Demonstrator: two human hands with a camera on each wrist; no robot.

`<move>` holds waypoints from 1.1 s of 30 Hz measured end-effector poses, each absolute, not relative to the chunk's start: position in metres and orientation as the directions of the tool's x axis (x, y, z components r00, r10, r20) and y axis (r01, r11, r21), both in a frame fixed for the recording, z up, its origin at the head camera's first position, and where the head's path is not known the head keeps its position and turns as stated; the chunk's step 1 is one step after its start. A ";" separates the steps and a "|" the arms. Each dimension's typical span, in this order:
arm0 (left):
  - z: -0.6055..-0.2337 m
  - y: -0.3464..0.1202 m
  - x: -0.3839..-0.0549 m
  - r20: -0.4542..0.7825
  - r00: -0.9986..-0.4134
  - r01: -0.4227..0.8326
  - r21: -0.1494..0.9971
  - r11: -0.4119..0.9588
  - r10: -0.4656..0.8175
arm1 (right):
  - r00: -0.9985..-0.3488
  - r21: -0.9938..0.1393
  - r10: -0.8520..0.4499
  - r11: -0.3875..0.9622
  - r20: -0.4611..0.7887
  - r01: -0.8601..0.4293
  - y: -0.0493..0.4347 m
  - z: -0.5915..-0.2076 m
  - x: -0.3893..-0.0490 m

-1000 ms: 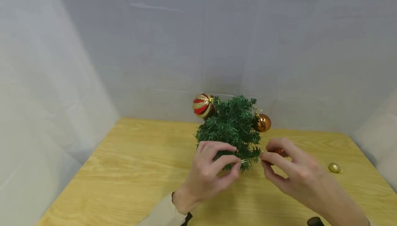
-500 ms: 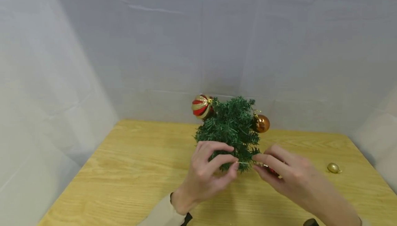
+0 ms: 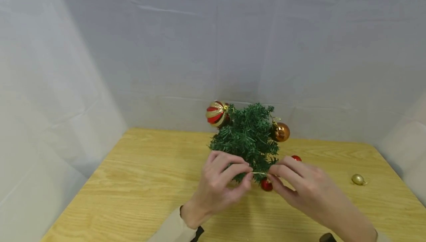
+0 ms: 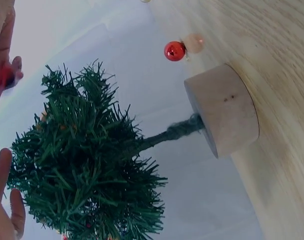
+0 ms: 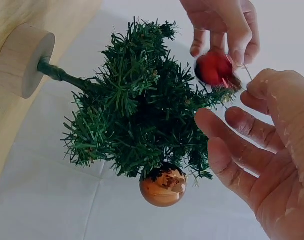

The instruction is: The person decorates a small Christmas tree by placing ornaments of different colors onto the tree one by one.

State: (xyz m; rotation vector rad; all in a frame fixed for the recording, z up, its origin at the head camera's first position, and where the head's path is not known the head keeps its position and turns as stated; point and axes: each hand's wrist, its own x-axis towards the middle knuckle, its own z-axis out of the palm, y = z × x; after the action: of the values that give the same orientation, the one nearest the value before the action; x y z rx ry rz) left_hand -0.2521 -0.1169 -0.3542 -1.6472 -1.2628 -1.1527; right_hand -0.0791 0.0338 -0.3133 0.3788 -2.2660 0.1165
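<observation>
Left hand (image 3: 221,181) pinches one end of gold cord (image 3: 259,173), right hand (image 3: 309,189) pinches the other, cord stretched between. Red ball (image 3: 266,185) hangs just below cord by right fingertips, near side of green tree (image 3: 247,133). Striped ball (image 3: 215,114) upper left on tree, copper ball (image 3: 282,132) right. Gold ball (image 3: 358,179), second red ball (image 3: 296,158) on counter (image 3: 149,175), right of tree.

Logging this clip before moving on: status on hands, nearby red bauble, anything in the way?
Left hand, right hand pinching cord between them. Red bauble midair, close to cord. Tree near, might snag it.
</observation>
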 end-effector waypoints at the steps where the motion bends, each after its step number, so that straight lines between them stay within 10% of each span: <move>1: -0.354 -0.117 -0.253 0.948 0.113 0.972 -0.043 -0.231 0.297 | -0.619 0.034 -0.229 0.950 0.751 -0.311 0.033 -0.313 -0.080; 20: -0.324 -0.132 -0.275 0.957 0.176 0.979 -0.146 -0.139 0.232 | -0.466 0.058 -0.216 0.942 0.858 -0.330 0.018 -0.297 -0.111; 33: -0.311 -0.136 -0.282 0.968 0.023 0.992 0.008 -0.122 0.251 | -0.471 -0.079 -0.025 0.976 0.882 -0.201 0.004 -0.293 -0.134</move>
State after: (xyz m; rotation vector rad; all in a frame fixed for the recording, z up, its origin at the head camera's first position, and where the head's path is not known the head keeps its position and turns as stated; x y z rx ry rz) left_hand -0.2823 -0.1359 -0.3111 -1.4929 -1.3284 -1.1626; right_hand -0.1340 0.0041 -0.2928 0.1597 -2.0544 0.2071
